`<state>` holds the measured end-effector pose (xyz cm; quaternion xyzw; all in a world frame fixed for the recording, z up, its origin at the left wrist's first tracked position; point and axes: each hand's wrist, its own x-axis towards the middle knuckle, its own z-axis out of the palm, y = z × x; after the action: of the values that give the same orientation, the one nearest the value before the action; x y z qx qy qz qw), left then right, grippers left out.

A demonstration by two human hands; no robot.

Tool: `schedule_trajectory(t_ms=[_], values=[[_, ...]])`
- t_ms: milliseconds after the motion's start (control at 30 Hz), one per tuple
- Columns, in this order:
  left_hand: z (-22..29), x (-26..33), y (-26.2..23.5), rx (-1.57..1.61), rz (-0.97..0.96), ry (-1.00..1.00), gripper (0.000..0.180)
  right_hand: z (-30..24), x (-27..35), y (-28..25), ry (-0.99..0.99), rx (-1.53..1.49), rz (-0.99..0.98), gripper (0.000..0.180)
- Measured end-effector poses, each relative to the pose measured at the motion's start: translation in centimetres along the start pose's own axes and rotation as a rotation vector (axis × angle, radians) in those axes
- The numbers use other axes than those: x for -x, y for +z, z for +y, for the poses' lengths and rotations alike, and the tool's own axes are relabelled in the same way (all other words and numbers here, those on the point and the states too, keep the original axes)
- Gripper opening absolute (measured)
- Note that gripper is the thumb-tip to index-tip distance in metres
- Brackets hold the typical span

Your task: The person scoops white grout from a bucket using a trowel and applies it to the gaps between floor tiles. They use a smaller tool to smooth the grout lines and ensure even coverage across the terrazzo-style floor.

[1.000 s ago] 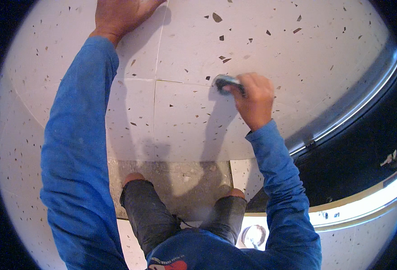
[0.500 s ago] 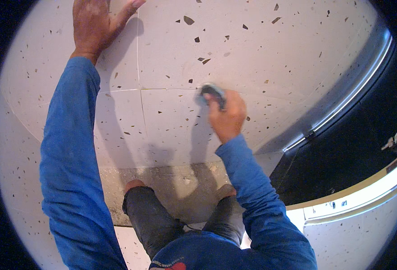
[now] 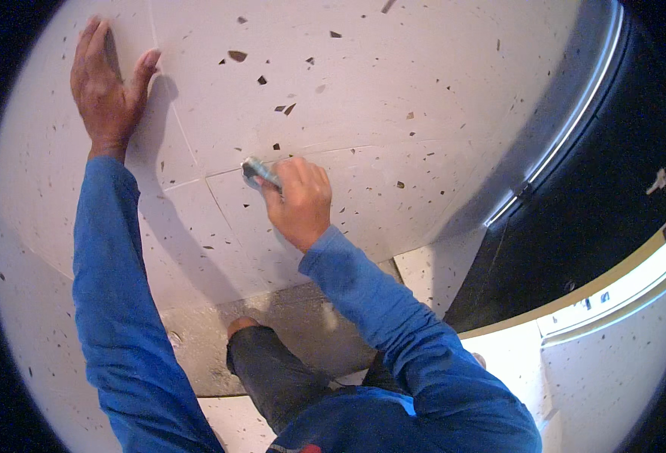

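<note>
My left hand (image 3: 108, 90) rests against the speckled white tile wall (image 3: 348, 90), fingers stretched and thumb apart, holding nothing. Lower and to its right, my right hand (image 3: 303, 202) grips a small bluish-grey pad (image 3: 261, 174) with a dark patch. The pad meets the wall along a horizontal joint (image 3: 223, 174), just right of where it crosses a vertical one. What the pad is made of I cannot make out, since my fingers cover part of it.
A rough grey floor strip (image 3: 303, 317) runs along the wall's foot below my arms. To the right stands a black door-like panel (image 3: 575, 204) with a shiny metal edge (image 3: 567, 124) and a handle or key (image 3: 659, 180). Bright light enters at the lower right.
My right hand has moved left along the joint with the pad, toward the crossing of the joints. The whole view has shifted, and more of my left hand shows.
</note>
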<state>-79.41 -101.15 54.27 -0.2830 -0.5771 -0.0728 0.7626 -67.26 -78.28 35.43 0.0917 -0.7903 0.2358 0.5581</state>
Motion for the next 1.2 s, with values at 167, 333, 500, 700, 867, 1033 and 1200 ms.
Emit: schedule_trajectory(t_ms=[167,333,500,700,867,1033,1200], values=[[0.6,0.0,-0.2,-0.008,-0.009,0.000,0.069,5.1,0.3,-3.4,0.104,0.188,0.073,0.022],[-0.3,-0.1,-0.1,0.025,-0.005,0.016,0.072,12.2,0.5,-8.9,0.226,0.370,0.167,0.027],[0.6,-0.9,-1.0,-0.064,-0.028,0.035,0.066,10.7,0.6,-10.3,0.419,0.218,0.209,0.030],[0.0,0.3,0.0,0.016,-0.030,0.021,0.072,2.9,0.9,-2.1,0.089,-0.016,0.093,0.021],[-0.1,-0.4,-0.2,0.023,-0.045,0.060,0.068,7.4,0.1,-5.2,0.184,0.150,0.150,0.024],[0.4,-0.2,-0.4,0.015,-0.056,0.062,0.068,16.0,1.0,-10.7,0.277,0.325,0.218,0.027],[0.8,-0.6,-0.2,0.030,-0.049,0.055,0.069,24.2,0.6,-16.5,0.385,0.620,0.391,0.034]])
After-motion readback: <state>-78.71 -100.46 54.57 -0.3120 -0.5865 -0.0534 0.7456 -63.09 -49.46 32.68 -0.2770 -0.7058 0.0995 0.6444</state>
